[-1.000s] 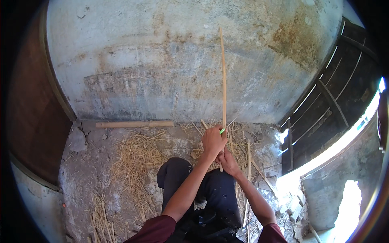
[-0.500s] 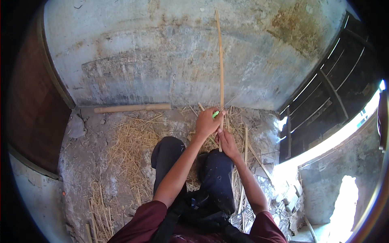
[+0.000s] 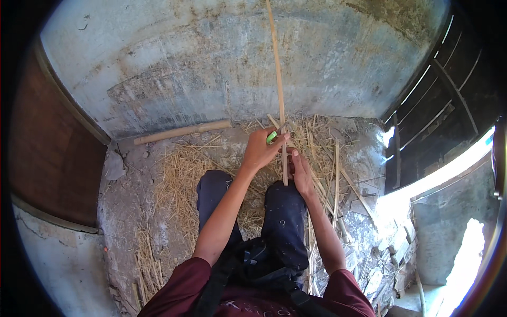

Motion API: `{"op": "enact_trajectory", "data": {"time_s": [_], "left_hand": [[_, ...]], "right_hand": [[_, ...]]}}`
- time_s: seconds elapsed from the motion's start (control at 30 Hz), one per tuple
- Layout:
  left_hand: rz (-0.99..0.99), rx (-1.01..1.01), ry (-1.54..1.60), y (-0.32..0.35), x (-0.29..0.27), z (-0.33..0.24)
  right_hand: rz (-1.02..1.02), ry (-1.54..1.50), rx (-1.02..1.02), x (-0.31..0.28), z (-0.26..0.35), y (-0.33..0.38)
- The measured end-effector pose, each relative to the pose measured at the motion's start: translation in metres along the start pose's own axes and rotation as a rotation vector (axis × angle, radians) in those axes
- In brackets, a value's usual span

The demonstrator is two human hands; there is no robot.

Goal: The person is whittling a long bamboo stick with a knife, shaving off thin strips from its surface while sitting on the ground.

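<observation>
A long, thin bamboo strip [image 3: 278, 79] runs from just above my right knee up past the wall's lower edge to the top of the view. My left hand [image 3: 259, 149] is closed round a knife with a bright green handle [image 3: 271, 137]; its thin dark blade lies across the strip. The left fingertips also reach the strip. Just below, my right hand [image 3: 301, 171] grips the strip near its lower end, thumb on the right side. Some of the right fingers are hidden behind the strip.
Straw-like bamboo shavings [image 3: 182, 169] cover the floor around my knees. A thick bamboo pole [image 3: 182, 132] lies along the wall's foot. Loose strips [image 3: 336, 179] lie to the right, near broken rubble [image 3: 398, 248]. Dark wooden panels stand at the left and right.
My view has shifted slightly. The left hand with the knife has moved up and away from the right hand, showing more strip between them. The strip leans a little more to the left.
</observation>
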State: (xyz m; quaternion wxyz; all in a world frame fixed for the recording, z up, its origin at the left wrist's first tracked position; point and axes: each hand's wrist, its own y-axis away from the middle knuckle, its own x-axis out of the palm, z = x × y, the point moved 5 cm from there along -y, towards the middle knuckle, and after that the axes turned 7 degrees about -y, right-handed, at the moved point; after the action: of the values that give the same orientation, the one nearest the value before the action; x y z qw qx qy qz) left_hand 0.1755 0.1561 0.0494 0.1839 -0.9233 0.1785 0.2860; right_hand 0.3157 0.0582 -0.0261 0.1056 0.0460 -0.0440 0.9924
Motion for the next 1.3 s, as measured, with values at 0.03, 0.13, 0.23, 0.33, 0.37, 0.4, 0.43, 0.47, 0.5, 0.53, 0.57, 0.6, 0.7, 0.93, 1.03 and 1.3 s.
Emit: {"op": "enact_trajectory", "data": {"time_s": [0.03, 0.13, 0.23, 0.33, 0.37, 0.4, 0.43, 0.47, 0.5, 0.53, 0.57, 0.6, 0.7, 0.93, 1.03, 1.3], "left_hand": [[-0.007, -0.004, 0.028, 0.0, 0.002, 0.003], [-0.026, -0.008, 0.093, 0.004, 0.007, 0.008], [-0.028, -0.007, 0.107, 0.008, 0.006, 0.005], [-0.035, -0.013, 0.142, 0.009, 0.006, 0.018], [-0.059, 0.005, 0.185, 0.008, 0.007, 0.025], [-0.083, 0.025, 0.228, 0.008, 0.007, 0.031], [-0.064, 0.009, 0.19, 0.008, 0.004, 0.028], [-0.044, -0.007, 0.151, 0.009, 0.001, 0.026], [-0.024, -0.022, 0.113, 0.01, -0.002, 0.024], [-0.055, -0.005, 0.084, 0.01, -0.006, 0.019], [-0.087, 0.012, 0.055, 0.009, -0.009, 0.015], [-0.118, 0.029, 0.026, 0.008, -0.011, 0.012], [-0.169, -0.036, -0.035, 0.0, -0.012, 0.004], [-0.28, 0.035, -0.297, 0.0, 0.015, -0.007], [-0.347, 0.074, -0.267, 0.006, 0.011, -0.014], [-0.298, -0.024, -0.263, 0.022, -0.023, -0.007]], "right_hand": [[0.013, -0.004, -0.007, 0.0, 0.005, 0.0], [0.094, -0.001, -0.01, 0.002, 0.007, -0.001], [0.089, -0.036, -0.029, 0.005, 0.01, -0.001], [0.052, 0.082, -0.043, 0.009, 0.006, -0.002], [0.076, 0.113, -0.075, 0.015, 0.008, -0.003], [0.098, 0.143, -0.108, 0.023, 0.01, -0.004], [0.114, 0.176, -0.134, 0.027, 0.012, -0.002], [0.112, 0.216, -0.133, 0.028, 0.013, -0.001], [0.11, 0.256, -0.132, 0.03, 0.017, 0.0], [0.111, 0.296, -0.136, 0.032, 0.02, 0.001], [0.105, 0.326, -0.154, 0.034, 0.022, 0.001], [0.099, 0.355, -0.171, 0.035, 0.024, 0.003], [0.032, 0.629, -0.265, 0.034, 0.026, 0.005], [0.01, 0.801, -0.343, 0.023, 0.04, 0.016], [0.013, 0.797, -0.431, 0.019, 0.038, 0.015], [0.081, 0.74, -0.421, 0.046, 0.049, 0.019]]}}
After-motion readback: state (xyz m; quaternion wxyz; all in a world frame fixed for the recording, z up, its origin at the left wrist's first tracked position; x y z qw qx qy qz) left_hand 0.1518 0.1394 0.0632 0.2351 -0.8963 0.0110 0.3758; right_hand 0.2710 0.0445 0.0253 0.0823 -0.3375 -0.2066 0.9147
